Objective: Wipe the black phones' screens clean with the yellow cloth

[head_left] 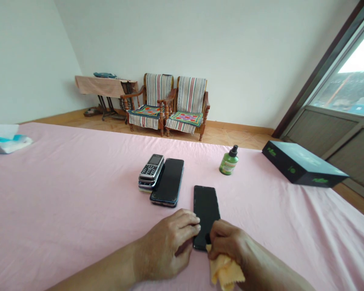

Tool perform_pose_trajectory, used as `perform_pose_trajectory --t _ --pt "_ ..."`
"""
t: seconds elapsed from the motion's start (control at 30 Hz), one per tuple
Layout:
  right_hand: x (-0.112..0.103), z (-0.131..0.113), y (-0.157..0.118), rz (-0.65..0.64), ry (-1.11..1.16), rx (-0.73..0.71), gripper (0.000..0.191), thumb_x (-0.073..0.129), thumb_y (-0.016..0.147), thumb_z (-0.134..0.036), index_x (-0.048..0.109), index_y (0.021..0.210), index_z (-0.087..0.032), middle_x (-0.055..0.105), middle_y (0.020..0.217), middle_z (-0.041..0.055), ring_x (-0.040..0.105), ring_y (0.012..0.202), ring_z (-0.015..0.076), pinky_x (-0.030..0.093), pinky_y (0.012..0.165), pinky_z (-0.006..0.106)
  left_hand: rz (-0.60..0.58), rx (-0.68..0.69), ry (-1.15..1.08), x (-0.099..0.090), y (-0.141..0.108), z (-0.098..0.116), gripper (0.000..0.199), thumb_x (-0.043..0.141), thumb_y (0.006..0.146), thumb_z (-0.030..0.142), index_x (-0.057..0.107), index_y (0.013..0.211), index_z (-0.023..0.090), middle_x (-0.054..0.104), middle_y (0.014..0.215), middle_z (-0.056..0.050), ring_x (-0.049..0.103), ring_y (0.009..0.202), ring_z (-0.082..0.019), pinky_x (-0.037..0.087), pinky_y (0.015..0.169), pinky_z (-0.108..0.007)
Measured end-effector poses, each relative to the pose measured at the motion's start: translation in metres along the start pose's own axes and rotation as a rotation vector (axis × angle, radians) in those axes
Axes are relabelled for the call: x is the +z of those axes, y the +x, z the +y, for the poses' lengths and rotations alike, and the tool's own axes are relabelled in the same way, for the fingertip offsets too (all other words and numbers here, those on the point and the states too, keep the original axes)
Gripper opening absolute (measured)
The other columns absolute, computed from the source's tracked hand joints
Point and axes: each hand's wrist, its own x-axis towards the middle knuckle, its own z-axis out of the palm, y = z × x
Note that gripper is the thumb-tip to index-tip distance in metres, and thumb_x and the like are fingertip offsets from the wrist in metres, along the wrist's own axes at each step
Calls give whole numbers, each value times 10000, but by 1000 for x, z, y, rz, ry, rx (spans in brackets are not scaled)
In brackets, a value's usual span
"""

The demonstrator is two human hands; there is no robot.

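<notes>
**A slick, flat phone [204, 206] and a soft yellow cloth [226, 270]**

In the head view, we find the phone lying face up on the pink sheet [79, 206], near and a little right of centre. The left hand [169, 244] rests along its left edge, fingers loosely bent and touching, not wrapped around it. The right hand [229, 242] has its fingers clenched on the cloth, at the phone's near right corner; most of the cloth hangs toward us.

We would expect the phone to be light but dense, stiff all through, with a smooth glass front that is slippery and could crack if dropped or pressed hard. We would take it by its two long sides, keeping fingertips off the screen. On loose fabric it may slide, so a steadying touch on one edge makes sense. The cloth looks thin and limp; we would pinch it in a bunch.

Farther left lie a pile of small phones [151, 167] and, against it, larger phones [169, 182]. A green spray bottle [229, 161] stands upright, far and to the right.
</notes>
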Motion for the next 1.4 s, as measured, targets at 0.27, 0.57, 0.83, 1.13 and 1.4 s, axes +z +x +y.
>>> perform_pose_trajectory --t 0.27,0.57,0.83,1.13,1.4 --pt "-24 3 -15 0 -19 95 287 503 618 101 594 635 -171 571 761 6 556 663 114 380 561 214 13 -44 11 1 0 0 327 674 774 174 635 1091 100 651 1105 -164 577 1079 -271 478 973 -393" --pt "-18 48 5 531 6 111 268 509 739 -27 689 859 -185 629 835 49 613 768 180 462 672 284 -23 -102 81 6 1 -1 270 691 824 272 658 1058 142 670 1088 -135 591 1058 -276 483 957 -432" --pt "-6 50 11 454 4 102 241 547 686 6 700 769 -160 631 753 35 606 680 156 427 607 249 -6 -104 69 6 2 0 280 699 822 270 662 1064 133 678 1077 -136 597 1049 -277 495 944 -427" --pt "-11 32 -5 292 66 104 298 545 598 41 684 767 -161 647 762 15 592 670 134 413 598 225 -4 -104 70 5 2 2 299 716 814 259 663 1073 118 679 1079 -141 596 1049 -271 494 944 -410" --pt "-17 17 -12 103 123 158 319 532 563 76 678 729 -154 638 774 13 587 685 121 404 615 209 10 -93 58 8 0 -2 318 737 795 255 658 1072 120 674 1077 -140 597 1040 -268 503 925 -406"
